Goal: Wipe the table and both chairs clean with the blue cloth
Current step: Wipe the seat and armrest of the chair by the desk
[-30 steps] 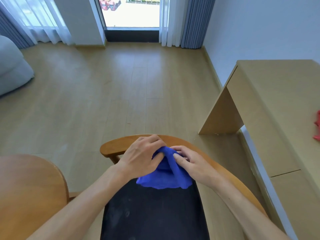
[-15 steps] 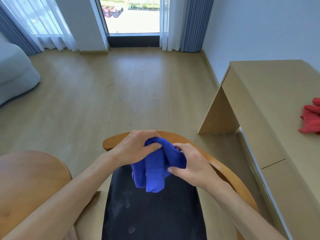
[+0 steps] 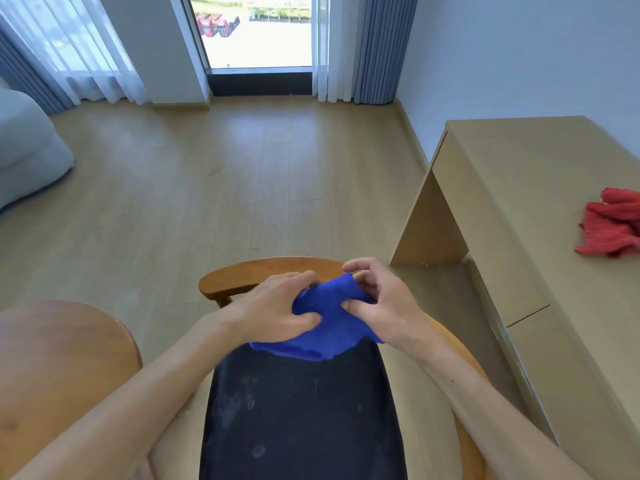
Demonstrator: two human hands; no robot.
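Note:
Both my hands hold the blue cloth (image 3: pixel 323 322) just above the far end of a chair's black seat (image 3: pixel 301 417). My left hand (image 3: pixel 273 308) grips the cloth's left side with curled fingers. My right hand (image 3: pixel 379 303) pinches its right side between thumb and fingers. The cloth is bunched, and its lower edge hangs over the seat. The chair's curved wooden back rail (image 3: pixel 256 275) runs just behind my hands. A second wooden chair (image 3: pixel 59 368) shows at the lower left. The light wood table (image 3: pixel 540 188) stands to the right.
A crumpled red cloth (image 3: pixel 611 228) lies on the table near the right edge of view. Pale dusty smudges mark the black seat. Wood floor (image 3: pixel 221 188) stretches ahead to a window with curtains (image 3: pixel 372 46). A grey sofa (image 3: pixel 24 150) sits at far left.
The cloth hung in a narrow bunch half a second ago; now both hands have spread it wider and lower edge lies broader over the seat. My view has shifted left, showing more red cloth.

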